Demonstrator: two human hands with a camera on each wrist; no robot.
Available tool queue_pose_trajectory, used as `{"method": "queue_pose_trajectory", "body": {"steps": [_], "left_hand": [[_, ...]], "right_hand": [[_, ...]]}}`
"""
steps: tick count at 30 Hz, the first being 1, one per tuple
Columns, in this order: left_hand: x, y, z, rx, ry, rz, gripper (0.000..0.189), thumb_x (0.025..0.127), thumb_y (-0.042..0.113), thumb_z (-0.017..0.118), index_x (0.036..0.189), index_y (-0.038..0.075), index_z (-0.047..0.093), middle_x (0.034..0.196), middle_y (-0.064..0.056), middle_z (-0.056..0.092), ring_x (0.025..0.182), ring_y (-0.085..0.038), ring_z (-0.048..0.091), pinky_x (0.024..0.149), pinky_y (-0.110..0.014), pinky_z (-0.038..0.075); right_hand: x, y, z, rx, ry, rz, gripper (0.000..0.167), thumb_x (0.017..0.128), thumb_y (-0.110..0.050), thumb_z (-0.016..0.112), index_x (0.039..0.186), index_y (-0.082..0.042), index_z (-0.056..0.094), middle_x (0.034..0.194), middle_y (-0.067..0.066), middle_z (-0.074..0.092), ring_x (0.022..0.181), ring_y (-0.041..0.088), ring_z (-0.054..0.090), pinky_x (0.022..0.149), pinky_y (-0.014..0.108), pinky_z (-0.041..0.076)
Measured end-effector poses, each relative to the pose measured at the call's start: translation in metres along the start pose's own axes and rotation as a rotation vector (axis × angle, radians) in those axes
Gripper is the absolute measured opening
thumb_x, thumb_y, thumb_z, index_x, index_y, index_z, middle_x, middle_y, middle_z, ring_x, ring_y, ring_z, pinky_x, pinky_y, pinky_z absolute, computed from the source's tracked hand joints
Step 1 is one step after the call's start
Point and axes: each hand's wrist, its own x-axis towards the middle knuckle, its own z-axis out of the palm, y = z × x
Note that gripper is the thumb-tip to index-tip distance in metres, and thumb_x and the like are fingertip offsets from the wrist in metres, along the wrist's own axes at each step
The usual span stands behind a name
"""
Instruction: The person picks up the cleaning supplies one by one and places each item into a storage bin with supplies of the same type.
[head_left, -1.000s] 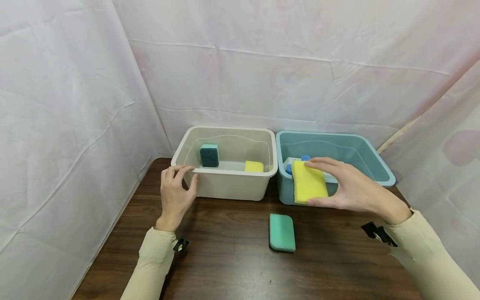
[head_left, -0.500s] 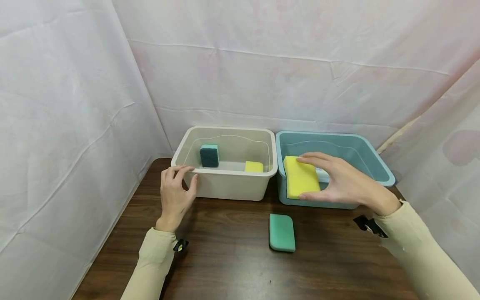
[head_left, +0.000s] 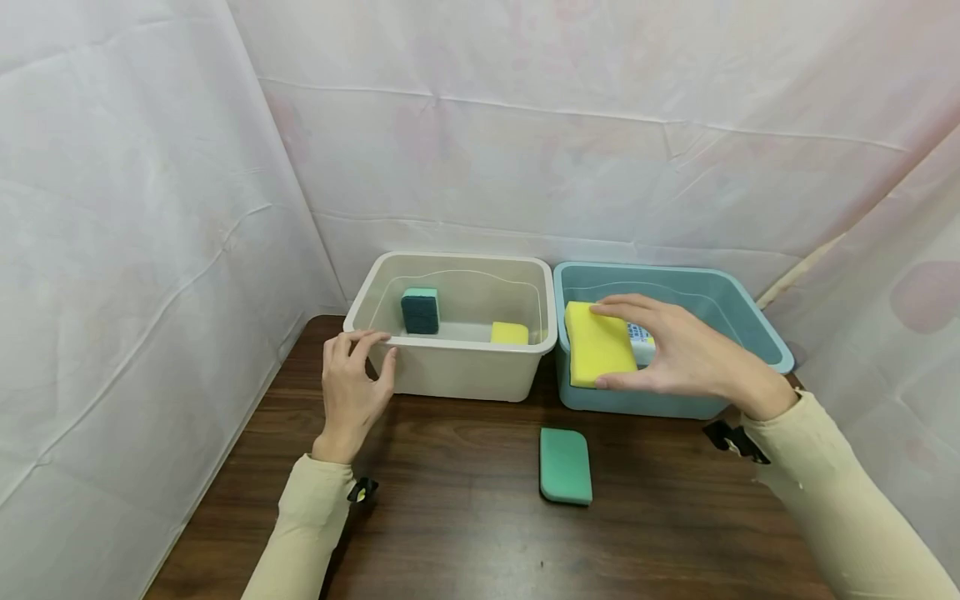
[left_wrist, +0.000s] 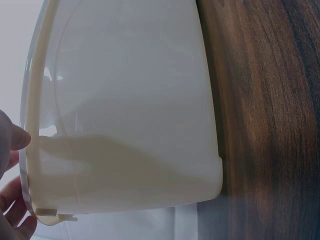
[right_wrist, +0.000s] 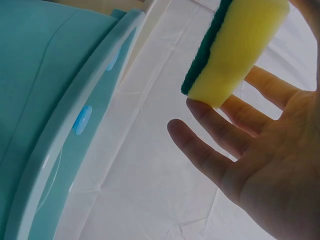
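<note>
In the head view, my right hand holds a yellow sponge between thumb and fingers above the front rim of the blue bin. The right wrist view shows a dark green scouring layer on one side of that sponge. My left hand grips the front left corner of the beige bin, its fingers at the rim. Inside the beige bin stand a sponge with a dark scouring face and, partly hidden by the front wall, a yellow sponge.
A green sponge lies on the dark wooden table before the bins. Inside the blue bin, a labelled item is partly covered by the hand; blue round parts show in the right wrist view. White curtains enclose the back and sides.
My right hand has carried the yellow sponge left and slightly up, over the near left part of the blue bin. The left hand stays at the beige bin.
</note>
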Motion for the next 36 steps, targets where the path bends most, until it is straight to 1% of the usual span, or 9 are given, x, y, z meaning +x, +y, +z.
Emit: {"method": "queue_pose_trajectory", "body": {"steps": [6,12,18,22,29,36], "left_hand": [[0.001,0.000,-0.002,0.006,0.003,0.002,0.021,0.094,0.014,0.079,0.113,0.006,0.078,0.118,-0.021,0.068,0.110,-0.044,0.056,0.097,-0.060,0.047],[0.001,0.001,-0.002,0.011,-0.010,-0.005,0.021,0.094,0.015,0.079,0.113,0.006,0.077,0.118,-0.021,0.068,0.112,-0.044,0.056,0.099,-0.060,0.047],[-0.001,0.000,-0.001,0.007,-0.003,-0.003,0.021,0.094,0.014,0.079,0.113,0.007,0.078,0.118,-0.020,0.068,0.111,-0.044,0.056,0.097,-0.059,0.047],[0.000,0.000,-0.002,0.010,0.003,-0.001,0.021,0.094,0.014,0.079,0.113,0.006,0.078,0.118,-0.020,0.068,0.111,-0.044,0.056,0.097,-0.059,0.047],[-0.001,0.000,-0.001,0.008,0.001,-0.004,0.020,0.093,0.013,0.079,0.112,0.007,0.078,0.118,-0.020,0.068,0.111,-0.044,0.056,0.097,-0.060,0.047],[-0.001,0.000,-0.002,0.006,0.009,-0.001,0.020,0.093,0.013,0.079,0.112,0.006,0.078,0.117,-0.020,0.068,0.111,-0.044,0.056,0.097,-0.060,0.047]], "right_hand": [[0.007,0.000,-0.003,-0.003,-0.003,0.005,0.089,0.079,-0.057,0.090,0.152,-0.018,0.059,0.158,0.007,0.056,0.142,0.033,0.056,0.106,0.059,0.054],[0.012,0.001,-0.005,-0.003,-0.005,0.004,0.088,0.080,-0.055,0.090,0.153,-0.017,0.058,0.158,0.008,0.056,0.144,0.034,0.055,0.109,0.061,0.052],[0.019,0.001,-0.005,-0.005,-0.018,0.030,0.091,0.080,-0.060,0.088,0.155,-0.019,0.056,0.160,0.006,0.054,0.145,0.033,0.053,0.111,0.060,0.050],[0.026,0.000,-0.007,-0.007,-0.027,0.024,0.092,0.081,-0.061,0.087,0.156,-0.020,0.055,0.161,0.006,0.053,0.146,0.033,0.052,0.111,0.061,0.050],[0.038,-0.003,-0.009,-0.005,-0.048,-0.005,0.091,0.082,-0.058,0.087,0.156,-0.016,0.055,0.161,0.010,0.053,0.148,0.036,0.051,0.112,0.063,0.049],[0.046,-0.003,-0.010,0.003,-0.066,0.014,0.092,0.082,-0.061,0.086,0.157,-0.018,0.054,0.162,0.010,0.051,0.150,0.036,0.047,0.115,0.064,0.047]]}}
